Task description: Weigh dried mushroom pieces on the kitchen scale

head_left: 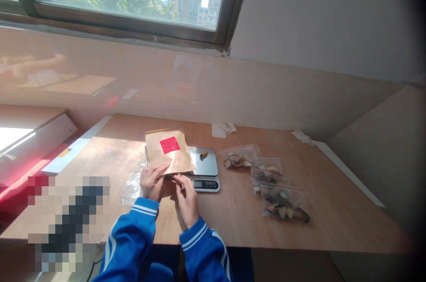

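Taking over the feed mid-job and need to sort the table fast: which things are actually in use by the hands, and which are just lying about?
In use:
- brown paper bag, red label, held by left hand
- right hand at the bag's lower edge
- digital scale under the bag, a small brown piece on its plate

Lying about:
- clear zip bags of dried slices
- crumpled paper scraps by the wall
- clear plastic sheet

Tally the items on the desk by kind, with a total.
Brown paper pouch with red label, held by left hand and right hand: 1
Digital scale: 1
Small brown piece on the scale: 1
Clear zip bags of dried slices: 4
Crumpled paper scraps: 2
Total: 9
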